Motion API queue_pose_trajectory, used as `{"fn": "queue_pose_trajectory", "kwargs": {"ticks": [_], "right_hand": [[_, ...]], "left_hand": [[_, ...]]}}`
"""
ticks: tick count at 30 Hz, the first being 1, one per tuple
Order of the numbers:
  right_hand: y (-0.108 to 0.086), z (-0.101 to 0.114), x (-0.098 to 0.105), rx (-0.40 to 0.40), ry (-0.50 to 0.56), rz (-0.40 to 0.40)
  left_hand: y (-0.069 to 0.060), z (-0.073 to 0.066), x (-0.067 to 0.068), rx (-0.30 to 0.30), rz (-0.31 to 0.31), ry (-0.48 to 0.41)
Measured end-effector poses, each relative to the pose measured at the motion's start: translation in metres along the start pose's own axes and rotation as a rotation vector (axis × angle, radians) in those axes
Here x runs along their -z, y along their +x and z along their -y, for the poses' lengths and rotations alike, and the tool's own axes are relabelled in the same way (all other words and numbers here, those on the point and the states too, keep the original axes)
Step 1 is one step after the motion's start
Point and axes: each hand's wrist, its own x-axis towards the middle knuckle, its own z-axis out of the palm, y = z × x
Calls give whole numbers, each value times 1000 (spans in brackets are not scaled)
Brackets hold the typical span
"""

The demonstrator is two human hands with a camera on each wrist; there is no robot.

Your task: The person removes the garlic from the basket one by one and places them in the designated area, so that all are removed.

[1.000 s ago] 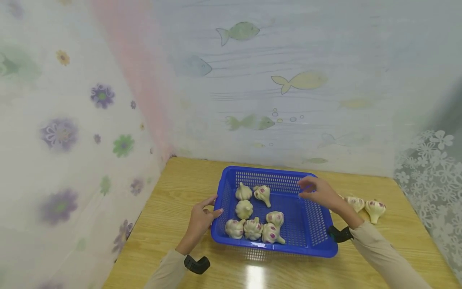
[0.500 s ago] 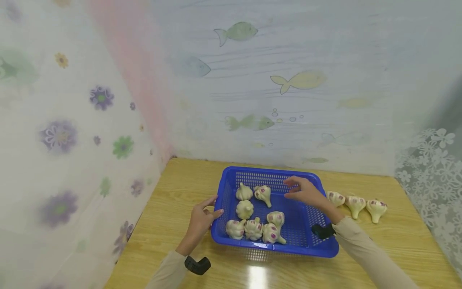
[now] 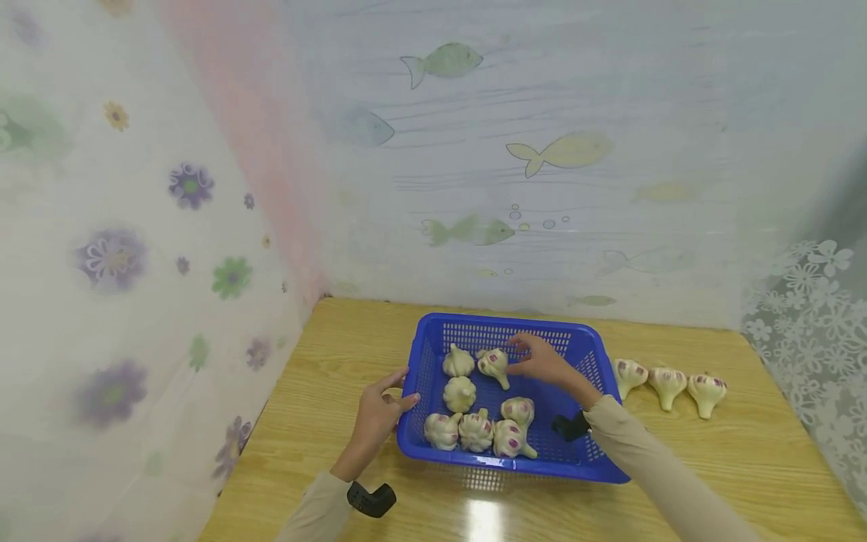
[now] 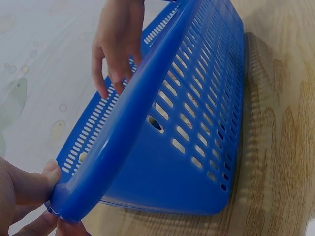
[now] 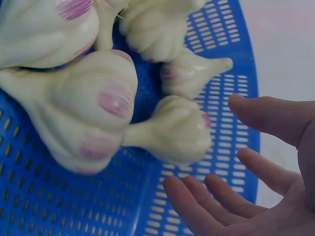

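A blue perforated plastic basket (image 3: 460,458) holds several garlic bulbs, off-white with purple patches. My left hand (image 3: 375,412) grips its left rim, thumb above and fingers below, as the left wrist view also shows. My right hand (image 3: 542,363) is over the basket's inside, beside the garlic bulb (image 3: 492,363) at the back. In the right wrist view, that hand's fingers (image 5: 231,194) are spread and hold nothing, close to a garlic bulb (image 5: 179,130) but apart from it.
Three more garlic bulbs (image 3: 667,386) lie in a row on the wooden table (image 3: 759,459), right of the basket. Behind the table hangs a pale sheet (image 3: 542,248) printed with fish. A flower-patterned sheet (image 3: 149,316) borders the left side.
My right hand has moved left across the basket, from its right rim to the garlic bulb at the back. My left hand and the basket have stayed put.
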Motion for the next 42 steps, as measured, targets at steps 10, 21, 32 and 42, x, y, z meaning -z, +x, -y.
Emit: {"fn": "queue_pose_trajectory", "kwargs": {"ticks": [10,21,32,42], "right_hand": [[23,-7,-27,-68,-61,-66],[30,-9,-43,-124,-47,-90],[27,-8,-38,-83,-28,-131],[21,-2,-21,-85,8,-150]], "left_hand": [[-1,0,-1,-2,6,-15],[-2,-2,-3,11,22,-37],[-1,-2,-2,20,8,-30],[-1,-2,0,31,6,-45]]}}
